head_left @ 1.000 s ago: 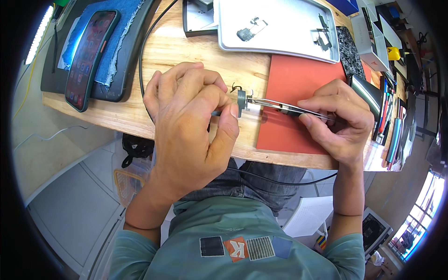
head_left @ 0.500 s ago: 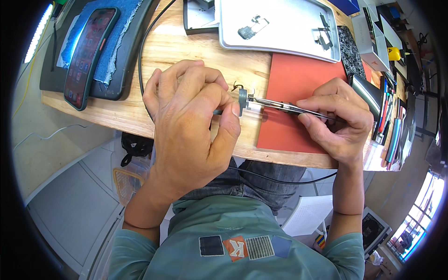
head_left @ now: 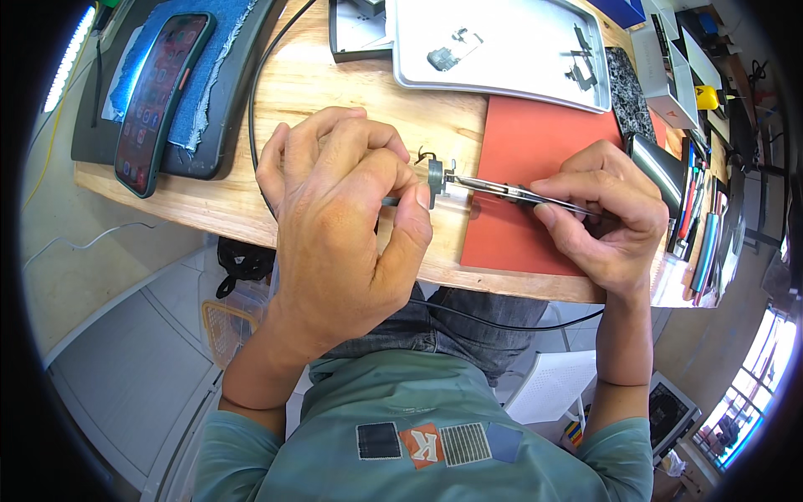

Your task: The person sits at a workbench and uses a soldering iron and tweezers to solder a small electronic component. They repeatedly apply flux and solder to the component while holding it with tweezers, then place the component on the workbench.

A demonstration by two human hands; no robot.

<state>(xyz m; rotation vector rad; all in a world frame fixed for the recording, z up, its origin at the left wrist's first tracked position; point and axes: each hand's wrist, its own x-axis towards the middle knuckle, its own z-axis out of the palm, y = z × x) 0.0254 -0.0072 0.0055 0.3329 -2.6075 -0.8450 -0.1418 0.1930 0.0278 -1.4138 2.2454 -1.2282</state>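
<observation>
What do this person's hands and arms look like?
The left hand and right hand are bare, with no gloves, rings or watch showing. The forearms are uncovered too; short, muted green sleeves end near the elbows.

The left grip [head_left: 347,222] arches, thumb and forefinger pinched; the right grip [head_left: 606,209] pinches with bent fingers, both forearms [head_left: 625,351] reaching forward.
</observation>
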